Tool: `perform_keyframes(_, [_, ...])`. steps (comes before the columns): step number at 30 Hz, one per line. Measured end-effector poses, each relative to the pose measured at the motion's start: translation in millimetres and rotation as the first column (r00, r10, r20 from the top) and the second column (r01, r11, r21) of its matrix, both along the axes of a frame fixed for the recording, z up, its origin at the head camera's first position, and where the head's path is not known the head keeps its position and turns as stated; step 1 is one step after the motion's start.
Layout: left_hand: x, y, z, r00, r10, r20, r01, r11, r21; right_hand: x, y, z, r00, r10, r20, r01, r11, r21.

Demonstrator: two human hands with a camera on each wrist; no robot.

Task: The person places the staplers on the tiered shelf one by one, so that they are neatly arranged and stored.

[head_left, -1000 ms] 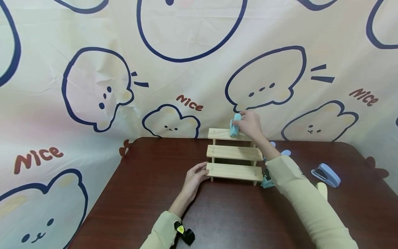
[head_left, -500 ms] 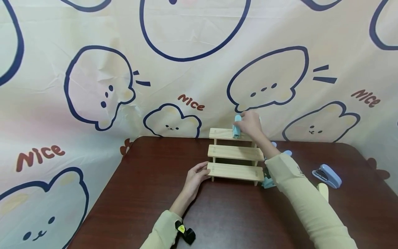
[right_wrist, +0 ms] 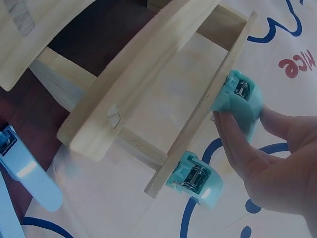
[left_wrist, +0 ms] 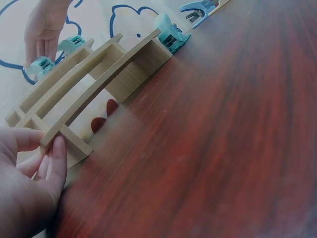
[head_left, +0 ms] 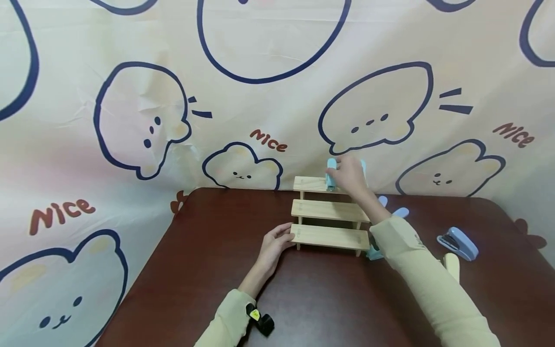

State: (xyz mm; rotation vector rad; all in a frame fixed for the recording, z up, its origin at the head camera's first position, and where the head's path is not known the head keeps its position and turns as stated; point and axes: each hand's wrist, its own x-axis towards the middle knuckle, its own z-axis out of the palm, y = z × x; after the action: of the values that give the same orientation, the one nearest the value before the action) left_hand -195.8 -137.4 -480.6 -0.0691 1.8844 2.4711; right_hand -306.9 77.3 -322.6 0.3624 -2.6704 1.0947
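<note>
A three-tier wooden step rack (head_left: pixel 331 236) stands on the table. My left hand (head_left: pixel 273 248) grips the left end of its lowest tier, thumb and fingers around the corner in the left wrist view. At the top tier my right hand (head_left: pixel 351 178) pinches a teal stapler (head_left: pixel 331 173), which stands on that board. The right wrist view shows fingers and thumb on either side of this stapler (right_wrist: pixel 242 101). A second teal stapler (right_wrist: pixel 198 178) sits on the same tier near its right end, mostly behind my hand in the head view.
Right of the lowest tier stands another teal stapler (head_left: pixel 375 253). Two light-blue rounded ends (head_left: pixel 401 212) show behind my right forearm. Farther right lie a blue stapler (head_left: pixel 458 242) and a pale yellow object (head_left: pixel 452 265), partly covered by my sleeve. A printed cloth (head_left: pixel 243 111) hangs behind the table.
The teal stapler in my right hand has turned from a slight slant to nearly straight. More of the second teal stapler shows beside that hand. My left hand keeps its place on the rack.
</note>
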Motion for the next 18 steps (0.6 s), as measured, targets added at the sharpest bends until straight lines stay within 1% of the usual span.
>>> perform_keyframes(4, [-0.3, -0.3, -0.9, 1.0, -0.005, -0.006, 0.005, 1.0, 0.004, 5.3, 0.9, -1.8, 1.0, -0.001, -0.026, 0.001, 1.0, -0.011])
perform_keyframes(7, [-0.8, 0.4, -1.9, 1.0, -0.006, -0.014, 0.006, 1.0, 0.009, 13.3, 3.2, -0.5, 0.999, -0.016, -0.044, 0.015, 1.0, -0.014])
perform_keyframes(11, [-0.8, 0.5, -2.6, 1.0, -0.007, -0.014, 0.007, 1.0, 0.017, 29.0, 10.5, 2.2, 0.998, -0.015, -0.058, 0.012, 0.999, -0.046])
perform_keyframes(18, [-1.3, 0.7, -3.8, 1.0, 0.007, -0.006, -0.007, 1.0, 0.01, 57.1, 31.8, 4.1, 0.991, 0.019, -0.133, -0.034, 0.994, -0.107])
